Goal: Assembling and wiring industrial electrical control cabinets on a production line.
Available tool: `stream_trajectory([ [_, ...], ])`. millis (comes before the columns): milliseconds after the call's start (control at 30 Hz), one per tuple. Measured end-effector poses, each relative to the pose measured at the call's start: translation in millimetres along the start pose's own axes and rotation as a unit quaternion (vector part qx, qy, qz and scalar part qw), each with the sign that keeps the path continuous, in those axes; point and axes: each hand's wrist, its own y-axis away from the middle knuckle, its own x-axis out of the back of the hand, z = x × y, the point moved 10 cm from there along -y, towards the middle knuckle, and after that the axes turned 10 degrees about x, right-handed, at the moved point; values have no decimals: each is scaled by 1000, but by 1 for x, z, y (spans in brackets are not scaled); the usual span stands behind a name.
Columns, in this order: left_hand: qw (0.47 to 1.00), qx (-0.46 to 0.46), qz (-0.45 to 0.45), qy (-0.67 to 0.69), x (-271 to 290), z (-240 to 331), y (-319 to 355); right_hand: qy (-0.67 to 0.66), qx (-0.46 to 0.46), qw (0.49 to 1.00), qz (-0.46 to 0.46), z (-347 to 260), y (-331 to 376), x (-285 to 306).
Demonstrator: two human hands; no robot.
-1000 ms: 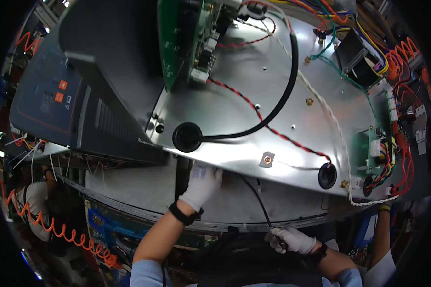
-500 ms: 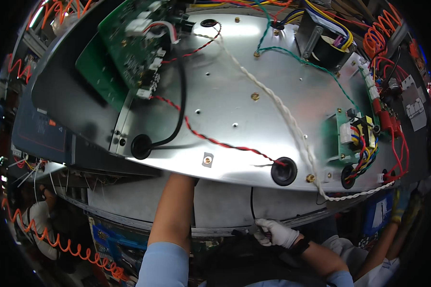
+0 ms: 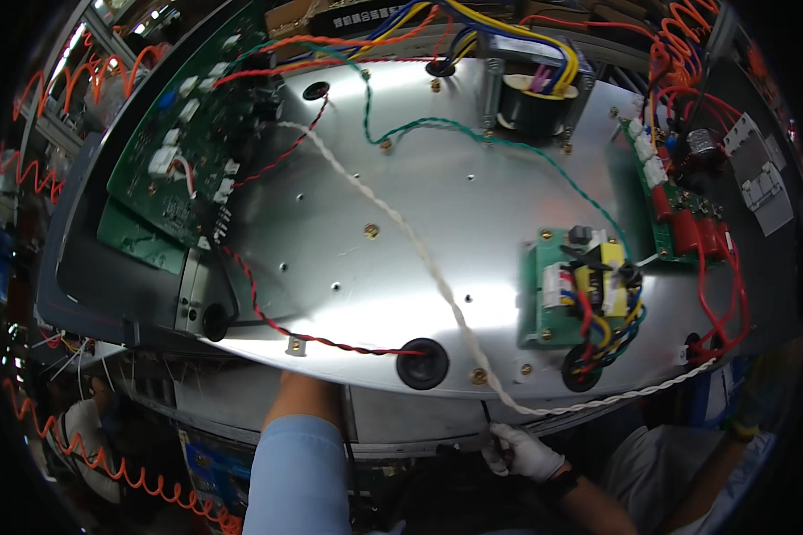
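Note:
A bright metal chassis plate (image 3: 401,267) carries circuit boards, a transformer and twisted wires. My left forearm, in a light blue sleeve (image 3: 299,473), reaches up beneath its near edge, and the plate hides my left hand. Below that edge, right of my left arm, is my right hand (image 3: 526,453) in a white glove. Its fingers are closed around a thin black cable (image 3: 486,412) that runs up toward the underside of the plate. A black rubber grommet (image 3: 422,364) sits near the front edge, with a red-and-black twisted wire (image 3: 330,346) entering it.
A large green circuit board (image 3: 165,169) stands at the left, a transformer (image 3: 535,98) at the back. A small green board (image 3: 553,285) is at the right. An orange coiled hose (image 3: 120,459) hangs lower left. Another person's sleeve (image 3: 723,499) is at lower right.
The chassis appears further left and lower in view. The black cable that arched from the large board to the left grommet no longer shows above the plate. My left forearm is further beneath it.

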Motion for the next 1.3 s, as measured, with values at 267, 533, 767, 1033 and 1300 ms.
stream_trajectory([
  [267, 1000, -4, -22, 0, -9, -2, -11, -4, 105, 981, 163, -5, 6, 38],
  [533, 999, 43, 3, 25, 17, -32, -2, 387, -24, 918, 82, -19, 1, 6],
  [767, 996, 78, 18, 50, 34, -54, 10, 483, -135, 848, -173, 19, -24, -50],
  [1033, 991, 112, 26, 74, 46, -72, 25, 377, 32, 926, 13, -23, -25, -21],
  [1300, 985, 137, 20, 100, 43, -86, 42, 407, 109, 906, 39, -38, -14, -17],
])
